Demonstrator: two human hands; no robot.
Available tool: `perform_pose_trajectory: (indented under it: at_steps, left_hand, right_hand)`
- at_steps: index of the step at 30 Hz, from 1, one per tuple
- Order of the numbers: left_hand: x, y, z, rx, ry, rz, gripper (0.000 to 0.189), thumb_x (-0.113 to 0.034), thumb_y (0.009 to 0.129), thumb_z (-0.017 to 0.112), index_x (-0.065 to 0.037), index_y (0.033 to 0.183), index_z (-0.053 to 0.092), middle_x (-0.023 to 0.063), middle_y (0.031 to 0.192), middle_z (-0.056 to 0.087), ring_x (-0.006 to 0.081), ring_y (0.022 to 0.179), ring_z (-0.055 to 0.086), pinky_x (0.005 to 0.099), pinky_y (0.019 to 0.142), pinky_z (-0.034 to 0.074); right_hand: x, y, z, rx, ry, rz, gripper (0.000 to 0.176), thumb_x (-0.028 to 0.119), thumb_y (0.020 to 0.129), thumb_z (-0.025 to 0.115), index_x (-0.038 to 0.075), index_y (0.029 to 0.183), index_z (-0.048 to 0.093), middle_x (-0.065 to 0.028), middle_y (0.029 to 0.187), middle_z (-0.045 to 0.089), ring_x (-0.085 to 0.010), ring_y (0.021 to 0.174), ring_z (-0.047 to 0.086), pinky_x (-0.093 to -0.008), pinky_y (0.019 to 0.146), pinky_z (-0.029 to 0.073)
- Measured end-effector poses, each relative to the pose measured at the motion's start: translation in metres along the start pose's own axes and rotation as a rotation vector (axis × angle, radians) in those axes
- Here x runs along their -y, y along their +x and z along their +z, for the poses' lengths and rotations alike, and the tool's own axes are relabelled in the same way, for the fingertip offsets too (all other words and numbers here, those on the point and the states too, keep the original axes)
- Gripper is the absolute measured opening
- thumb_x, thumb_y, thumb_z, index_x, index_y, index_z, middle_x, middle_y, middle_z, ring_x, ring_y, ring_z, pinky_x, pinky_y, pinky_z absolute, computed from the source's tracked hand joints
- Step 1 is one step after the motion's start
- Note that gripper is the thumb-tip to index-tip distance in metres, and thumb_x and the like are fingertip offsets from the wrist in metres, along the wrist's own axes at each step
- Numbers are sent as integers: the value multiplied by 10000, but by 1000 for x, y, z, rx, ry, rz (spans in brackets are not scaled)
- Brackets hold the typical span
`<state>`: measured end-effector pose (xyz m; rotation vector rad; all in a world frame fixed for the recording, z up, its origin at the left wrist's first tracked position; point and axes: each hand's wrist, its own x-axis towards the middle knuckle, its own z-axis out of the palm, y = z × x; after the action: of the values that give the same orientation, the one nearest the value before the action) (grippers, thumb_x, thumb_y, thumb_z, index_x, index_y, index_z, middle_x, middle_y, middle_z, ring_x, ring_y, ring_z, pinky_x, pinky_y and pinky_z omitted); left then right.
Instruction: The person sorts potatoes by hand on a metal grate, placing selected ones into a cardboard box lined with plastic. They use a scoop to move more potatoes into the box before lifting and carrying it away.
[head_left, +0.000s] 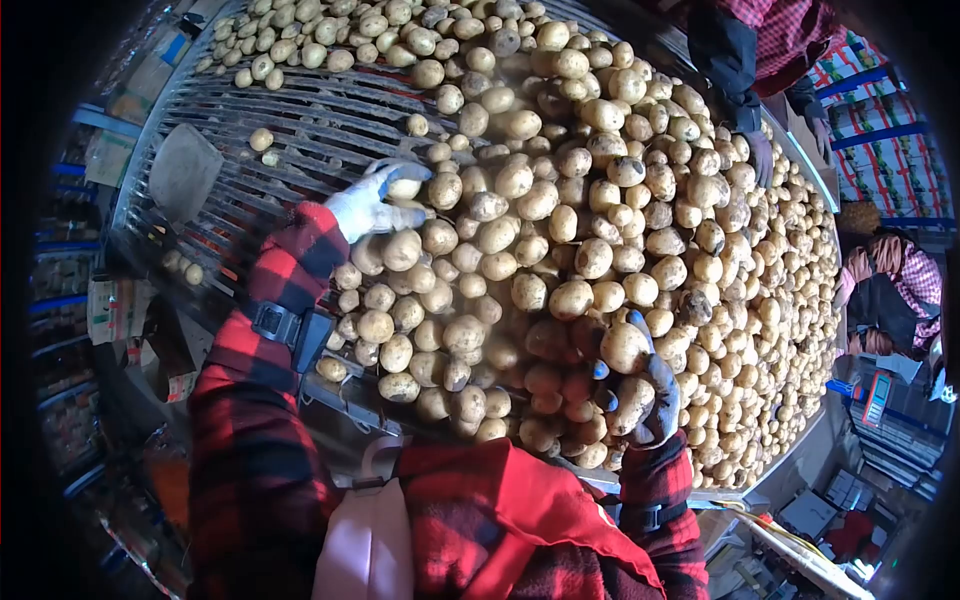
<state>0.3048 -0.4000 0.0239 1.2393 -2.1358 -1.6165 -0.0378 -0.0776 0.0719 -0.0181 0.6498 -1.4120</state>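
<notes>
Potatoes (571,299) lie in a deep heap over a slatted metal table. My left hand (362,204), in a white glove with blue fingertips, reaches to the heap's left edge. Its fingers curl around a potato (404,188). Near the front edge, my right hand (661,400), in a grey and blue glove, grips a pale potato (625,347). Another potato (631,398) rests against its palm and fingers. Potatoes in the shadow between my arms look reddish and are harder to make out.
Bare slats (300,118) show on the left, with a flat grey plate (186,172) lying on them. A co-worker's gloved hand (760,157) is at the far right edge of the heap. Another person (893,290) is farther right. Printed cartons (880,130) are stacked behind.
</notes>
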Motion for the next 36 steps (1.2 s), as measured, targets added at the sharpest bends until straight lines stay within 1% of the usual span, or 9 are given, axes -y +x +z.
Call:
perform_pose_trajectory:
  at_steps: [2,9,13,16,20,25,31,33,36]
  left_hand:
    - [-8,-14,7,157,-524,-114,810,-182,892,841,-92,1556,387,65,1484,494,189,1382,443,385,1187,371]
    - [-30,-60,-9,143,-670,-369,719,-209,910,758,-90,1537,427,82,1401,562,223,1313,532,369,1084,450]
    - [-83,-102,-16,182,-640,-367,731,-210,879,766,-73,1518,439,71,1306,617,197,1222,598,359,1068,467]
    - [-52,-119,4,81,-696,-386,699,-180,897,796,-97,1501,454,46,1271,628,180,1226,589,374,1075,469]
    - [-62,-135,27,81,-673,-434,890,-277,928,786,-122,1634,267,79,1555,442,234,1450,420,420,1202,358]
    - [-46,-147,73,203,-737,-291,728,-181,973,732,-117,1586,346,79,1519,481,224,1410,467,401,1178,397]
    - [-63,-170,108,42,-988,-426,593,-186,1004,689,-117,1537,439,60,1406,602,221,1293,593,379,1064,511]
    - [-68,-175,116,0,-1040,-509,566,-176,1015,667,-115,1533,445,51,1375,625,216,1253,623,372,1024,537]
    - [-106,-175,142,-106,-1035,-321,515,-165,1013,668,-106,1489,482,48,1330,619,200,1201,631,354,994,539]
  right_hand:
    - [-6,6,19,24,-2,129,690,278,1012,610,116,1609,306,-197,1333,597,-303,1041,668,-379,694,581]
    - [-81,54,55,189,-61,625,519,309,1047,608,79,1484,450,-183,1164,683,-308,952,711,-385,762,615]
    - [-96,61,73,185,40,665,450,328,1050,595,83,1418,510,-183,1211,671,-342,976,724,-408,743,628]
    - [-111,75,79,231,41,594,442,310,1040,615,111,1421,512,-180,1259,650,-320,992,711,-406,796,620]
    - [-120,74,115,99,-110,570,406,287,1055,587,95,1406,522,-138,1140,677,-280,980,681,-419,814,610]
    - [-99,47,114,220,-72,461,415,278,1081,533,101,1452,477,-143,1252,630,-288,1039,664,-422,816,595]
    - [-113,45,65,109,-197,393,496,353,1080,548,112,1502,446,-135,1358,595,-294,1156,649,-450,889,599]
    - [-109,43,66,-16,20,559,569,389,1059,589,85,1514,432,-171,1375,605,-307,1189,651,-434,966,587]
    - [-97,32,47,108,152,464,573,385,1058,595,91,1522,431,-170,1358,623,-305,1161,668,-402,972,583]
